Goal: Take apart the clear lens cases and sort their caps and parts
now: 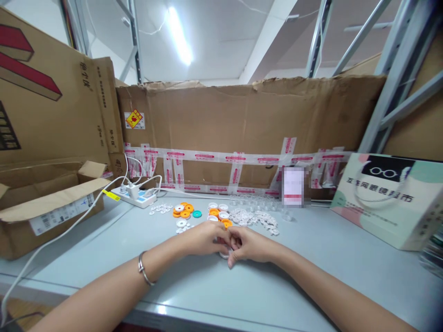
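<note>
Both my hands meet over the grey table, in front of the small plastic parts. My left hand (pixel 209 237) has its fingers bent down onto a small white round part (pixel 225 253). From the other side, my right hand (pixel 251 244) closes its fingers on the same part, thumb pointing down beside it. The fingers hide most of the part. Just behind the hands are orange and white discs (pixel 226 223). Farther left sit more orange discs (pixel 185 214) and a teal disc (pixel 197 214). Small white pieces (pixel 244 216) lie heaped behind my right hand.
Clear round pieces (pixel 266 203) stand at the back. A power strip (pixel 136 196) with white cables and an open cardboard box (pixel 51 203) are on the left. A pale printed box (pixel 387 198) stands right. Taped cardboard (pixel 224 120) walls the table's rear.
</note>
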The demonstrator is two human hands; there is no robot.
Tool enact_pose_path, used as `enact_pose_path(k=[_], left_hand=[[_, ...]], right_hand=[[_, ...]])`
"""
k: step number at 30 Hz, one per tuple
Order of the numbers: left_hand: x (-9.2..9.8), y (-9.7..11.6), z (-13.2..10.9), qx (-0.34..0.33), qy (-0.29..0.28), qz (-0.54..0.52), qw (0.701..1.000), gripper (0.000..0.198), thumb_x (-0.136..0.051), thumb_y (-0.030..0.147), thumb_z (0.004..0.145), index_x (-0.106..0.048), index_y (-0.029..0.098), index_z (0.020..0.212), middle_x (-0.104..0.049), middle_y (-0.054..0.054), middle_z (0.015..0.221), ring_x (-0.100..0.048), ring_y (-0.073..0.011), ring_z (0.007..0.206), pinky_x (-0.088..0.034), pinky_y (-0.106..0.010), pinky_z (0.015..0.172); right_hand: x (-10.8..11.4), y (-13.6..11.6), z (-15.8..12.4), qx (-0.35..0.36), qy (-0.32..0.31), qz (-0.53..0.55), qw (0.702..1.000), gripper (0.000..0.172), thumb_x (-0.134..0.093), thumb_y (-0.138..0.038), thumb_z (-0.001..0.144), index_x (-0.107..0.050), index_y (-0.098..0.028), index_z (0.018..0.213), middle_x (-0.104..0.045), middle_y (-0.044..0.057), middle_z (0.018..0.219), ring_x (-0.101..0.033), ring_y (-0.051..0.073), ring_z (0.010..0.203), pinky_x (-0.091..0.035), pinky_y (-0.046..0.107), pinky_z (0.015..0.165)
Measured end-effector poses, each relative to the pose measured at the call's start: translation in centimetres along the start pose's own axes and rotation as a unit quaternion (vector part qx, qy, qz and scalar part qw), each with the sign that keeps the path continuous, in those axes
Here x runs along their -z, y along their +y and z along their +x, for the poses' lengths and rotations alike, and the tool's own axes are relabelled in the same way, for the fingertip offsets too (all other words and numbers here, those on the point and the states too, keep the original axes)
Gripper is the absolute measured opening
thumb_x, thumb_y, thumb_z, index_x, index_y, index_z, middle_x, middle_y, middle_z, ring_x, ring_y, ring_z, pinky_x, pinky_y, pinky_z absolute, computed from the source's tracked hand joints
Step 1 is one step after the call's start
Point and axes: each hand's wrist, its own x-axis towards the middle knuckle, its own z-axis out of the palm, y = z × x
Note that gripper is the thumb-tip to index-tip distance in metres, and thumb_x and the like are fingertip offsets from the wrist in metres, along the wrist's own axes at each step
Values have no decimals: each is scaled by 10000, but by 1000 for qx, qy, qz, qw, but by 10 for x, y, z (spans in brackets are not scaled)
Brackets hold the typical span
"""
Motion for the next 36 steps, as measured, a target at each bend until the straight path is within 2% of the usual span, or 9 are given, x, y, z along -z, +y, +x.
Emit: enact_pose_path(k=[6,10,16,23,26,30,33,36], left_hand=[[-3,1,2,-11,8,20,1000,73,-658,159,679,-676,162,750,-650,-28,827,-587,-115,731,-429,-176,664],[-10,1,3,-6,27,69,997,62,-636,138,691,-677,167,728,-672,-14,808,-601,-116,728,-420,-176,646],[-13,0,1,-37,49,153,986,55,-627,232,704,-667,202,682,-675,8,741,-602,-126,726,-375,-210,639],[-13,-4,3,-24,39,88,995,115,-571,232,737,-667,168,735,-673,-24,752,-584,-118,695,-387,-191,646],[3,-3,1,24,50,77,995,130,-540,206,738,-659,153,730,-658,-21,729,-558,-104,658,-381,-176,627],[41,-12,-15,134,67,137,979,129,-514,156,677,-642,137,677,-631,-16,672,-514,-96,601,-351,-177,573],[61,-26,-31,226,15,186,956,133,-482,121,613,-602,131,554,-564,3,526,-438,-76,481,-286,-184,471],[64,-35,-38,278,-37,178,943,111,-489,133,581,-592,138,541,-541,15,496,-419,-75,453,-245,-186,424]], right_hand=[[-1,-2,0,-3,-3,31,1000,433,-796,-329,406,-493,-164,667,-437,-76,572,-386,81,544,-280,199,484],[-1,0,1,-7,-12,57,998,425,-793,-319,411,-511,-160,685,-461,-71,589,-405,84,557,-305,204,514],[-1,-1,2,-20,-5,60,998,428,-795,-313,395,-511,-159,677,-453,-76,576,-405,81,551,-304,198,510],[0,-4,0,-24,-9,48,998,421,-786,-336,417,-499,-163,673,-462,-73,582,-417,82,556,-305,196,499],[1,-6,-2,-37,-9,41,998,434,-786,-343,426,-495,-165,694,-434,-83,541,-391,73,518,-282,193,469],[1,-6,-4,-50,-10,33,998,463,-789,-366,427,-515,-163,739,-454,-76,549,-408,77,524,-286,191,470],[1,-5,-4,-60,-9,28,998,486,-791,-389,415,-519,-161,747,-465,-71,567,-415,77,536,-290,188,474],[1,-4,-4,-63,-13,28,998,499,-786,-409,420,-513,-162,757,-466,-72,568,-420,77,537,-291,186,475]])
